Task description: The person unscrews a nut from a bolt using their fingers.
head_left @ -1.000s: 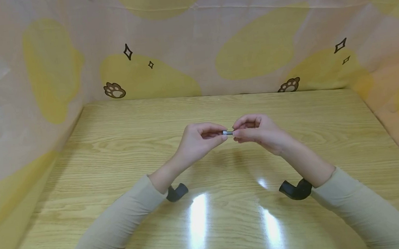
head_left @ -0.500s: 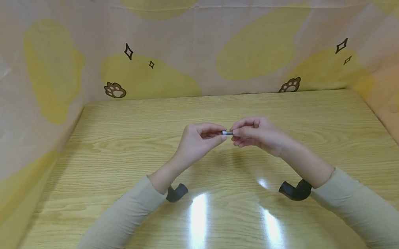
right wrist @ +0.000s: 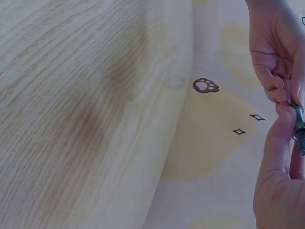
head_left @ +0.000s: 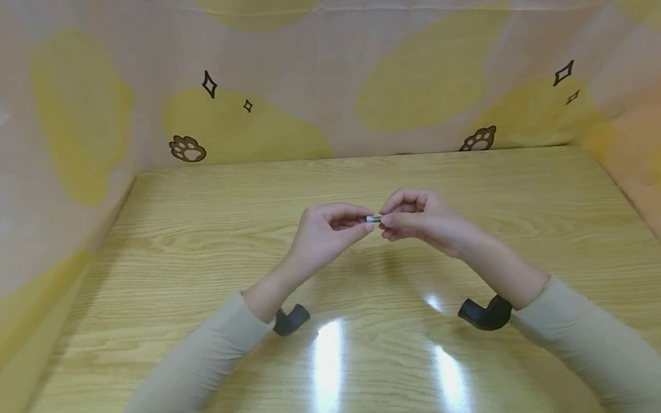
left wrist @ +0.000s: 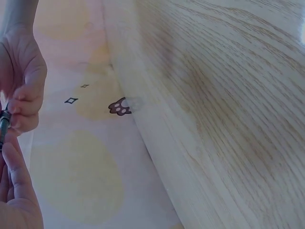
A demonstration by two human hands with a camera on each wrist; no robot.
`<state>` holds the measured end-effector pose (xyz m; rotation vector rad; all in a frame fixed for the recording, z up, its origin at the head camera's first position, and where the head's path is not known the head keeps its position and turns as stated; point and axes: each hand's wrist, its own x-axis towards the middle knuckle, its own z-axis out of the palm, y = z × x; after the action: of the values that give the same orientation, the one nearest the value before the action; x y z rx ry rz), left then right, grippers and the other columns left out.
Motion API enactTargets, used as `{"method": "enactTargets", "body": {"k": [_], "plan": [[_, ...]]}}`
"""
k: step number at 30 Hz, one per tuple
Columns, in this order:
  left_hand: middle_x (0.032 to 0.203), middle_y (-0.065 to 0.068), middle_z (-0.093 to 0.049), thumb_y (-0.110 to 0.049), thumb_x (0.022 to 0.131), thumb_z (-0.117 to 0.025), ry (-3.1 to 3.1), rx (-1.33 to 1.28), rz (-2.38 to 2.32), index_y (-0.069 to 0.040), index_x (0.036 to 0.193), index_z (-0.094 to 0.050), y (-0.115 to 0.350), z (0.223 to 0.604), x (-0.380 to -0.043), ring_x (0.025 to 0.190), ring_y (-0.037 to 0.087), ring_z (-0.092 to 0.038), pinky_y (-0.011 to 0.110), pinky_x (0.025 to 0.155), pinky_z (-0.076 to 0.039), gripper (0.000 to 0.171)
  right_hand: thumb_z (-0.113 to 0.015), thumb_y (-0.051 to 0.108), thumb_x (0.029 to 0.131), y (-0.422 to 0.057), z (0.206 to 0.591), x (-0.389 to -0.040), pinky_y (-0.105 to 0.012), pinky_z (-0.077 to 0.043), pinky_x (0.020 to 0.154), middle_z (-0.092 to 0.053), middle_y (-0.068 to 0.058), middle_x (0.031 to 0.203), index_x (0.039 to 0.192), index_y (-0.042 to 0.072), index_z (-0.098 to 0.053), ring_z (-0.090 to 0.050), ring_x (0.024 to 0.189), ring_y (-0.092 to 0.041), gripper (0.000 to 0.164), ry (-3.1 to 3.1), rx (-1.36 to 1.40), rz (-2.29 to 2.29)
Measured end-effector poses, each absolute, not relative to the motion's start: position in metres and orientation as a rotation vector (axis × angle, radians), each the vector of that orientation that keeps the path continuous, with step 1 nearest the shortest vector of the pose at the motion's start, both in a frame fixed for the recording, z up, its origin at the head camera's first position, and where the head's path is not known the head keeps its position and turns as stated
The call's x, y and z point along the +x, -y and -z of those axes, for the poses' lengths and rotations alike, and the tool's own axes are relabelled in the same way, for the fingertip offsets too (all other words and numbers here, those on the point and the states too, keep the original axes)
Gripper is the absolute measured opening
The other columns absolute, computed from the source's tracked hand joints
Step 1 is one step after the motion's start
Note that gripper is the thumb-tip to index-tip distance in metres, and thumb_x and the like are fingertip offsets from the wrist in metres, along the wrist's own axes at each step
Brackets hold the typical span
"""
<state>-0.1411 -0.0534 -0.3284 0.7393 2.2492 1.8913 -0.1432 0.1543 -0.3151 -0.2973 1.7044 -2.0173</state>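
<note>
Above the surface point(head_left: 204, 250), the left hand point(head_left: 322, 235) pinches one end of the small bolt point(head_left: 373, 219) and the right hand point(head_left: 431, 224) pinches the other; their fingertips are close together. The surface extends to both sides, its side edges well apart from the hands, its far edge meeting the patterned cloth point(head_left: 343, 81) behind.

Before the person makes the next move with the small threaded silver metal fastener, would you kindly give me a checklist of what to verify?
1. Bare left hand pinching one end of the small threaded silver metal fastener: ok.
2. Bare right hand pinching the other end: ok.
3. Fastener held above the light wood-grain table: ok.
4. Beige fabric sleeves apart from the fastener: ok.
5. Threads undamaged: cannot tell, too small.
</note>
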Motion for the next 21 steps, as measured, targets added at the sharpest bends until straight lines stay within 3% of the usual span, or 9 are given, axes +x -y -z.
{"method": "enactTargets", "body": {"k": [4,11,18,21], "plan": [[0.091,0.009,-0.07,-0.006,0.084,-0.069,-2.24,0.742,-1.896,0.002,0.097,-0.07,0.0517,0.3291,-0.1415,0.077,0.016,-0.067,0.029,0.072,-0.056,0.016,-0.061,-0.012,0.08,-0.1565,0.3145,-0.1434,-0.025,-0.054,0.074,-0.064,-0.004,0.086,0.089,0.008,-0.062,-0.064,0.077,-0.013,0.022,-1.757,-0.321,2.01],[0.091,0.01,-0.069,-0.004,0.083,-0.069,-2.261,0.747,-1.897,0.003,0.097,-0.07,0.0529,0.3283,-0.1401,0.077,0.016,-0.066,0.029,0.072,-0.056,0.015,-0.052,0.001,0.092,-0.1554,0.312,-0.142,-0.027,-0.056,0.07,-0.066,-0.006,0.081,0.089,0.008,-0.063,-0.066,0.071,-0.015,0.014,-1.704,-0.226,2.029],[0.09,0.01,-0.069,-0.004,0.083,-0.069,-2.258,0.755,-1.898,0.003,0.096,-0.07,0.0534,0.3292,-0.1399,0.076,0.016,-0.066,0.03,0.071,-0.056,0.015,-0.059,-0.011,0.083,-0.1572,0.3146,-0.1428,-0.028,-0.054,0.078,-0.064,-0.005,0.086,0.087,0.009,-0.064,-0.065,0.077,-0.013,0.021,-1.793,-0.276,2.005],[0.09,0.009,-0.069,-0.004,0.083,-0.069,-2.261,0.728,-1.894,0.003,0.096,-0.07,0.0536,0.33,-0.1394,0.075,0.016,-0.066,0.03,0.071,-0.056,0.015,-0.057,-0.006,0.086,-0.1567,0.3142,-0.1425,-0.029,-0.054,0.078,-0.063,-0.005,0.088,0.091,0.008,-0.063,-0.066,0.079,-0.015,0.016,-1.771,-0.284,2.012]]}}
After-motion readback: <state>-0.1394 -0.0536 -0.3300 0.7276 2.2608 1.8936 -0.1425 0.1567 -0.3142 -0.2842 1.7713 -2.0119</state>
